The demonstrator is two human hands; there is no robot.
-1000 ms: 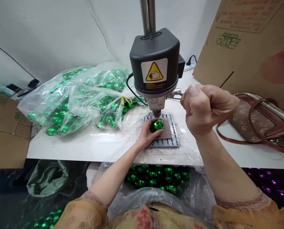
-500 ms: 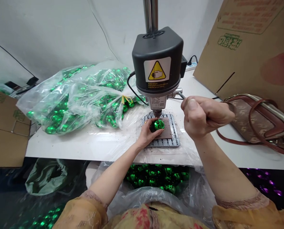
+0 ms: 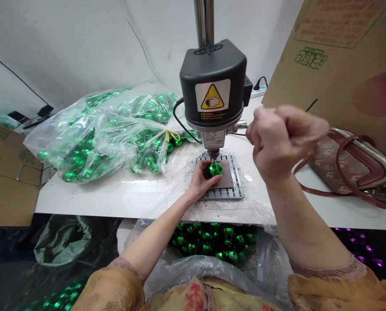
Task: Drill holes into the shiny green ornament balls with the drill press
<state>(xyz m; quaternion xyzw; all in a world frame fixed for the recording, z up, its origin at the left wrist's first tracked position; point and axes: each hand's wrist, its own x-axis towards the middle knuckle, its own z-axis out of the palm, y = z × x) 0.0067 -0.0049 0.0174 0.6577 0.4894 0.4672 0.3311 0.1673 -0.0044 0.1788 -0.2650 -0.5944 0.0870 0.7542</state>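
A shiny green ball rests on a brown square pad over the slotted metal base of a bench drill press. Around the ball's left side curl the fingers and thumb of my left hand, gripping it beneath the drill chuck. My right hand is closed in a fist around the drill press's feed lever; the hand hides most of the lever. Dark shavings lie scattered over pad and base.
Clear plastic bags full of green balls cover the table's left. Below its front edge, an open bag holds more green balls. A patterned handbag and a large cardboard box stand at the right; another box is at left.
My right hand has risen slightly and turned with the lever. The drill head sits slightly lower in view. My left hand still grips the ball in the same spot.
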